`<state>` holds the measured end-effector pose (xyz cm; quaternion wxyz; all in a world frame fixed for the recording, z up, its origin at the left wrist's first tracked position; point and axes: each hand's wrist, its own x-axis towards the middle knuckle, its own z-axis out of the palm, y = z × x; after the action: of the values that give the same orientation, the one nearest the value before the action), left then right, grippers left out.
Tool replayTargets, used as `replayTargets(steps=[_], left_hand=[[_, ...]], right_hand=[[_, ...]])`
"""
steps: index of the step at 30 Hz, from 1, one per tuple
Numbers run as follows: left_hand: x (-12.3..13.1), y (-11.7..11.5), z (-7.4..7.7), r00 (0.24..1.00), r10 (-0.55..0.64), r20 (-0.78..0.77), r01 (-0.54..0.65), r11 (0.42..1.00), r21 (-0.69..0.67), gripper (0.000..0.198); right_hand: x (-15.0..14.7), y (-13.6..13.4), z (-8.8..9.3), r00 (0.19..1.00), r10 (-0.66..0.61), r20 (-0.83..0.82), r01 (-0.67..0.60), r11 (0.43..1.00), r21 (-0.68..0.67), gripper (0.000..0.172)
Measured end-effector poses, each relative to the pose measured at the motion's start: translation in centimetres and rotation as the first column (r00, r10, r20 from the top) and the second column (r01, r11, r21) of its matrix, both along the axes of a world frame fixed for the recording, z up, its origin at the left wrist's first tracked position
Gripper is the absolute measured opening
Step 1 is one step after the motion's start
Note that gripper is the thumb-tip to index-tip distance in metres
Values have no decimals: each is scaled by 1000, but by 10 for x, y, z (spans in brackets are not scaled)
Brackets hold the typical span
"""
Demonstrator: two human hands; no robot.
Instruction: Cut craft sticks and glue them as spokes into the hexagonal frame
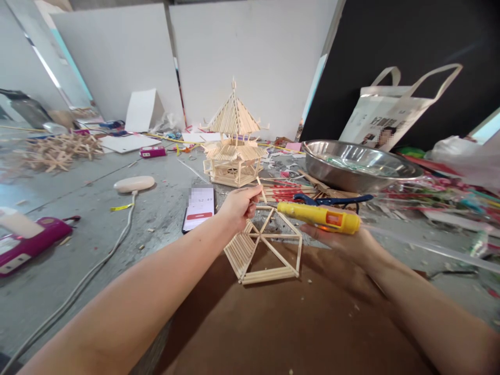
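Observation:
Between the closed fingertips of my left hand [244, 207] is a short wooden stick [262, 190], held tilted above the far edge of a six-sided stick frame [273, 237]. My right hand [344, 239] is wrapped round a yellow glue gun [318, 216], its nozzle pointing left toward the stick. The frame lies on a brown board [242, 333]; spokes divide it into triangles. Its left triangle is covered with sticks side by side, and a few more lie along the near edge. Behind stands a small wooden stick pavilion [234, 151] with a pointed roof.
A phone [198, 208] lies left of the frame. Blue-handled pliers [332, 200] and a steel bowl [359, 169] are at the right, before a white bag [386, 117]. A white cable [113, 250] and purple power strip [35, 242] lie left.

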<state>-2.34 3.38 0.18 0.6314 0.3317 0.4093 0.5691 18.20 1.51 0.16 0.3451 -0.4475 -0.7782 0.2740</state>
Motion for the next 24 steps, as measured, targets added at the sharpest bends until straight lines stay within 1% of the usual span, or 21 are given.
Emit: replayTargets(steps=[5,12,24], left_hand=[[0,-1,0,1000,-11,-13,11,1000,12,23],[0,0,-1,999,-25,-25,26,999,27,23],[0,0,-2,999,-30,-30,31,999,33,22]], right_hand=[[-2,-1,1,999,-8,-42,7,999,-34,20],[-3,-1,2,994,-4,-112,-2,999,-52,24],[-2,-2,2,998,-7,-60,5,999,-41,20]])
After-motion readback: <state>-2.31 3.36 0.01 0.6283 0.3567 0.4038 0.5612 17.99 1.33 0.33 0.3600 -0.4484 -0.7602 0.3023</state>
